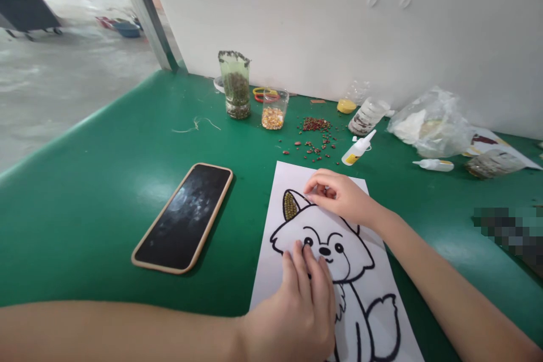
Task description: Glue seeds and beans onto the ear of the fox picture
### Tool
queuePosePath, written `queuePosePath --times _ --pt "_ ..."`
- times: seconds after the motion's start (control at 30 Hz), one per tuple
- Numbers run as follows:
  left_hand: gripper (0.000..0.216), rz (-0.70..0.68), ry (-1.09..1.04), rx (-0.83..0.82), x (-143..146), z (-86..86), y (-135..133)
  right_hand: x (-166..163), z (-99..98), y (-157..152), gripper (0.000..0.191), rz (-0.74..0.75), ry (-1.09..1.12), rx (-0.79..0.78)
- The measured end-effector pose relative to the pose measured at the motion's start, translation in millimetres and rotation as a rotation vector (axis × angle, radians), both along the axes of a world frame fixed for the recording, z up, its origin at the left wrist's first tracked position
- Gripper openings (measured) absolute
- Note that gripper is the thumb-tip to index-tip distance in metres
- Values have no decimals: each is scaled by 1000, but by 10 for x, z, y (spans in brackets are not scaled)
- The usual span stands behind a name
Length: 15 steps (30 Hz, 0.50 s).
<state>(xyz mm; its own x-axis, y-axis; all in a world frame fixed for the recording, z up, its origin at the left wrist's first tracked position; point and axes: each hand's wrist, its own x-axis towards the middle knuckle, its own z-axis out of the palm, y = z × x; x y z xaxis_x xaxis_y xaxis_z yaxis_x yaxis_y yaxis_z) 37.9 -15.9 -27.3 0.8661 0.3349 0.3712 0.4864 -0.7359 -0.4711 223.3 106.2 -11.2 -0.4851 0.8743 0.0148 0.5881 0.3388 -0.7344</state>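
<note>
A white sheet of paper [268,285] with a black-outlined fox drawing [324,251] lies on the green tabletop. Small greenish seeds [291,206] fill the inside of the fox's left-side ear. My left hand [299,305] rests spread over the lower face and chest of the fox, covering part of it. At the top of the sheet, my right hand [339,198] has thumb and forefinger pinched beside that ear; anything between the fingertips is too small to make out. Just beyond the paper are loose reddish-brown seeds [316,124] and a white glue bottle [358,149].
A phone [182,218] lies left of the paper. Toward the wall stand a green cup of dark seeds [237,90] and a clear cup of corn kernels [272,117]. A tipped plastic bottle [368,116], a plastic bag [432,124] and a second glue bottle [436,165] lie right.
</note>
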Motion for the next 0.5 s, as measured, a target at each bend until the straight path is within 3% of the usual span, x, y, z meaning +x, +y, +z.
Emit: queuePosePath --times 0.5 --pt "42 -3 4 7 0 4 4 -43 -3 -3 10 32 -21 35"
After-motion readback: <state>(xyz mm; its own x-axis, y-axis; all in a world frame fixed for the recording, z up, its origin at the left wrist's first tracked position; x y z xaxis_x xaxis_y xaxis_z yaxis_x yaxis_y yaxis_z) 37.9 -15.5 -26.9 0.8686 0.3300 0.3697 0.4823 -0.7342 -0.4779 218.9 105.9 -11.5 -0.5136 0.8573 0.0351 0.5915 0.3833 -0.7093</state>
